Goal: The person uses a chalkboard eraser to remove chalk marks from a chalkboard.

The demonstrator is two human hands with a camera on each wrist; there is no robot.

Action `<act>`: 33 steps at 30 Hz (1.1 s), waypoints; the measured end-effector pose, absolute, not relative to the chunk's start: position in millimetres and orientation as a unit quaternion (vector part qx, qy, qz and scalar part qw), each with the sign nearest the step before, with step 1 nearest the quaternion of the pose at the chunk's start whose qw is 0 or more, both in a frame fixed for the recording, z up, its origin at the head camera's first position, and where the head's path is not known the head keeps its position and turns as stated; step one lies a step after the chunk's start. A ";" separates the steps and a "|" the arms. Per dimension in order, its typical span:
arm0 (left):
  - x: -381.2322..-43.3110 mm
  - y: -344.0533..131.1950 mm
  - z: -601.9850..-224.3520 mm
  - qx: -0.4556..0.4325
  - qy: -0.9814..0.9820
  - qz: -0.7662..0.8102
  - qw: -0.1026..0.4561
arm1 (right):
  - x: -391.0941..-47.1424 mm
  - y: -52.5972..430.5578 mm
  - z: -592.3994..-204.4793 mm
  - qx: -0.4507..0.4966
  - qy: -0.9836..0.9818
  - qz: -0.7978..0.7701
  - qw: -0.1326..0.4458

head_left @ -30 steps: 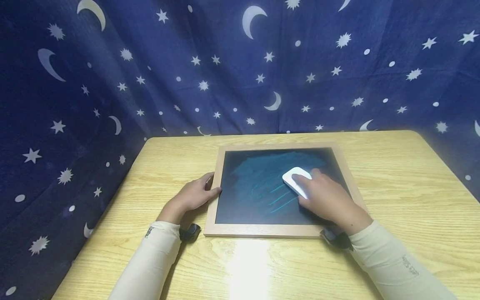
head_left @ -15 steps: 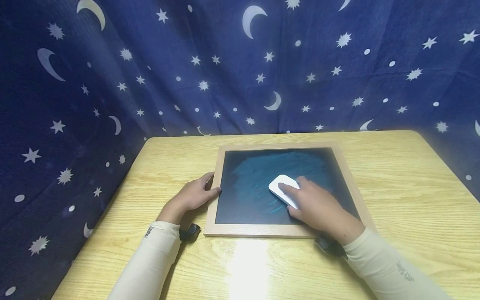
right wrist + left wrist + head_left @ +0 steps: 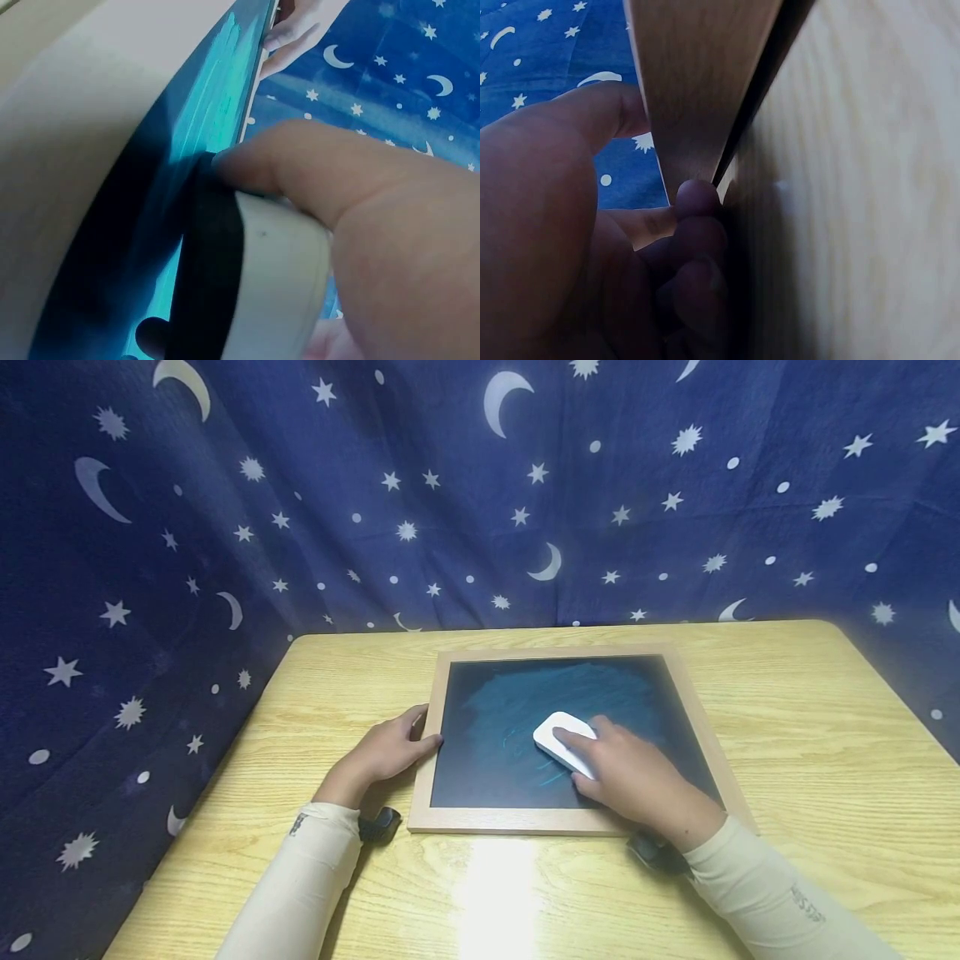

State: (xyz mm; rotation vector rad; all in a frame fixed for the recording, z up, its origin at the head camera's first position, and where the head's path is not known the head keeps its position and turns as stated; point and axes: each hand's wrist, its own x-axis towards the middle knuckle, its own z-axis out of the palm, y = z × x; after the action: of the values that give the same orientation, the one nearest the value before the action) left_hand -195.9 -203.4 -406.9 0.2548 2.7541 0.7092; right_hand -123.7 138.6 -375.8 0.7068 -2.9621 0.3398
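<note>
A framed chalkboard [image 3: 480,785] lies on the table, its dark surface smeared with blue-green chalk and a few brighter strokes near the middle. My right hand [image 3: 637,774] grips a white chalkboard eraser [image 3: 553,732], its black felt side down on the board, fingers spread over the top and sides. In the right wrist view a fingertip [image 3: 236,165] reaches the edge of the felt. My left hand [image 3: 386,749] holds the left side of the wooden frame [image 3: 697,82], thumb over its top face and fingers curled against its outer edge.
The light wood-grain table [image 3: 810,727] extends around the board. A dark blue curtain [image 3: 450,460] with moons and stars hangs behind and to the left. Dark wrist straps [image 3: 380,827] sit below both hands.
My right hand has moved the eraser left and toward me across the board; the bright strokes there now look shorter and fewer. My left hand has stayed on the frame.
</note>
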 end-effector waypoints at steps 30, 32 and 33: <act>-197.5 -204.5 -408.9 0.086 0.952 0.255 0.147 | -137.9 177.0 -356.9 0.221 -0.970 0.097 0.013; -197.4 -204.8 -409.0 0.086 0.952 0.256 0.146 | -138.5 179.1 -355.0 0.216 -0.972 0.094 0.008; -197.4 -205.0 -409.1 0.087 0.952 0.255 0.146 | -138.9 180.2 -354.1 0.214 -0.972 0.093 0.006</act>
State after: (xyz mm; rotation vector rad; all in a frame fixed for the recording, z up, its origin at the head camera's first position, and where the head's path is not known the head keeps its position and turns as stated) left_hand -197.4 -205.0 -409.1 0.2508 2.7408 0.7357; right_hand -138.9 180.2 -354.1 0.6704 -3.0423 0.2924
